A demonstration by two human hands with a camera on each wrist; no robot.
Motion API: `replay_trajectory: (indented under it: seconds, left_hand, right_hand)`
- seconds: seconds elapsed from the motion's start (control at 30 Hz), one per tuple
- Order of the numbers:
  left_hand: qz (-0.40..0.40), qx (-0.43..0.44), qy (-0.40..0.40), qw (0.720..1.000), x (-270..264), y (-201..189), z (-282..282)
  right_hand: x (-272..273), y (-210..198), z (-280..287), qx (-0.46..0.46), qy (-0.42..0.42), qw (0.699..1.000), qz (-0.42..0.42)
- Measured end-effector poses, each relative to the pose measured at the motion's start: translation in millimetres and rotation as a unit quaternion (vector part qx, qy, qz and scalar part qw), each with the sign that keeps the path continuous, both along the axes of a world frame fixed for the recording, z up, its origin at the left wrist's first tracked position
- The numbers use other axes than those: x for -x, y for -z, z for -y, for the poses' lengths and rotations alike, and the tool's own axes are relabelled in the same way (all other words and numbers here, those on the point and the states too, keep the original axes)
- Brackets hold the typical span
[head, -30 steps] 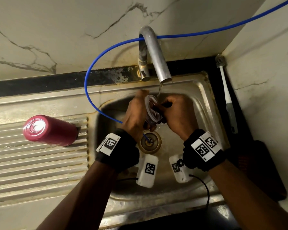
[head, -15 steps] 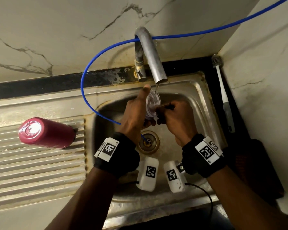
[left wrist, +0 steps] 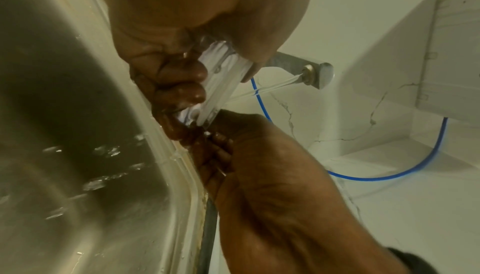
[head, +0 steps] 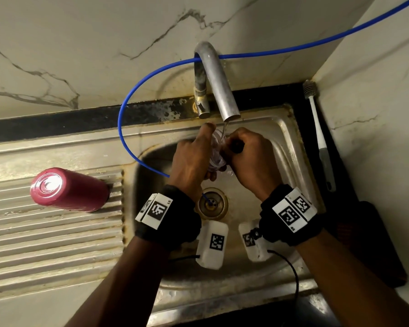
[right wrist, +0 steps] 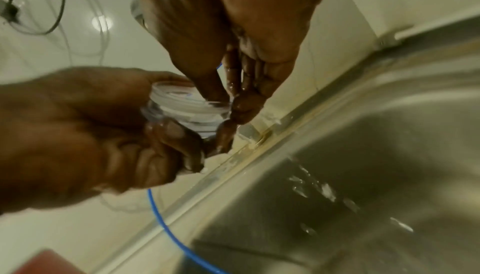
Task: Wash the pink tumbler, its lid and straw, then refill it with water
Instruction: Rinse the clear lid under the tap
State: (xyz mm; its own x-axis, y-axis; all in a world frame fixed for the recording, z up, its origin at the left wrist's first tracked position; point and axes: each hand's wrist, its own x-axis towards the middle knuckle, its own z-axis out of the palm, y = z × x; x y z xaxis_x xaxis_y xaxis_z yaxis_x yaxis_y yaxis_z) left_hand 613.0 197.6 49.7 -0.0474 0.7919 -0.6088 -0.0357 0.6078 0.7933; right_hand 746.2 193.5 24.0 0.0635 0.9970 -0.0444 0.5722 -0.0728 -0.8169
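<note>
The pink tumbler [head: 69,190] lies on its side on the ribbed drainboard [head: 57,244], left of the basin. My left hand [head: 191,159] grips the clear lid [head: 216,147] on edge under the thin water stream from the faucet [head: 220,88]. My right hand [head: 248,156] pinches the lid's rim [right wrist: 189,105], one wet finger inside it and the others outside. In the left wrist view the stream hits the lid [left wrist: 221,85] between both hands. A small dark part shows at my right thumb; I cannot tell what it is. No straw is in view.
A thin blue tube [head: 128,109] loops from the wall over the faucet down to the drain [head: 211,204]. A long white and grey brush [head: 321,138] lies on the black ledge right of the steel sink [head: 286,142]. A dark mat [head: 376,244] lies further right.
Both hands have lifted the lid up and back, closer to the spout. The tumbler has not moved.
</note>
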Motion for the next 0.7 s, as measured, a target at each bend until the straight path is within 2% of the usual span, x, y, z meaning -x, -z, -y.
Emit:
replay_trajectory:
  seconds: [0.1, 0.33, 0.4, 0.5, 0.6, 0.7]
  left_hand:
    - [-0.004, 0.003, -0.004, 1.000, 0.3, -0.9, 1.0]
    - [0.016, -0.002, 0.014, 1.000, 3.7, -5.0, 5.4]
    - [0.022, -0.011, 0.029, 0.999, 4.6, -4.7, 5.7]
    - [0.001, 0.021, 0.043, 0.999, 6.9, -1.0, 2.4]
    - [0.006, 0.008, 0.013, 1.000, 8.3, 3.9, 1.5]
    - [0.018, -0.016, -0.009, 1.000, 5.9, 2.7, 6.3]
  right_hand:
    - [0.3, -0.5, 3.5, 0.020, 0.000, 0.999, -0.036]
    - [-1.7, -4.9, 0.5, -0.039, -0.009, 0.999, 0.006]
    - [-0.6, -4.5, 1.0, -0.033, -0.009, 0.999, -0.001]
    - [-0.9, -1.0, 3.9, 0.014, -0.012, 1.000, -0.003]
    - [-2.2, 5.1, 8.1, 0.110, 0.026, 0.988, -0.103]
    - [-1.9, 3.8, 14.2, 0.177, 0.067, 0.953, -0.236]
